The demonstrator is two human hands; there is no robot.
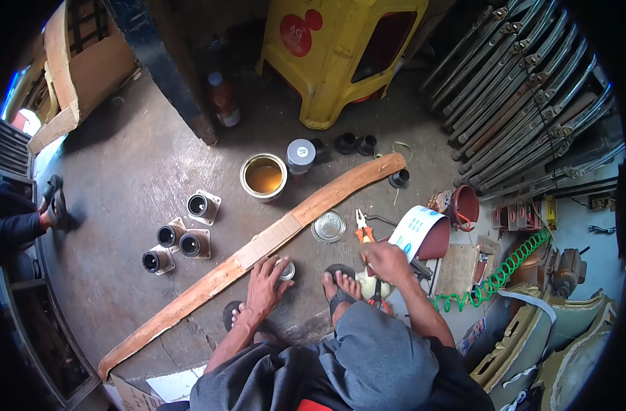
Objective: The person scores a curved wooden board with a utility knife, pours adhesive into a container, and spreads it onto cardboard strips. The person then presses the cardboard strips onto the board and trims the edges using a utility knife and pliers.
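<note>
My left hand (264, 282) is closed over a small round tin (286, 270), which stands on the floor in front of my feet. My right hand (388, 262) grips the orange handles of a pair of pliers (363, 226), their metal jaws pointing away from me. Between the hands and farther off, a clear round lid (328, 227) lies on the floor. A long, slightly bowed brown strip (313, 205) crosses diagonally past my left fingertips, with a paler cardboard-like patch round its middle.
An open can of amber liquid (264, 177) stands beside a grey-lidded can (301, 156). Several black-ringed flanged fittings (192, 242) sit at left. A yellow stool (327, 61) stands ahead; metal tubes (525, 103) lean at right near a green coiled hose (508, 270). Another person's foot (53, 205) shows at far left.
</note>
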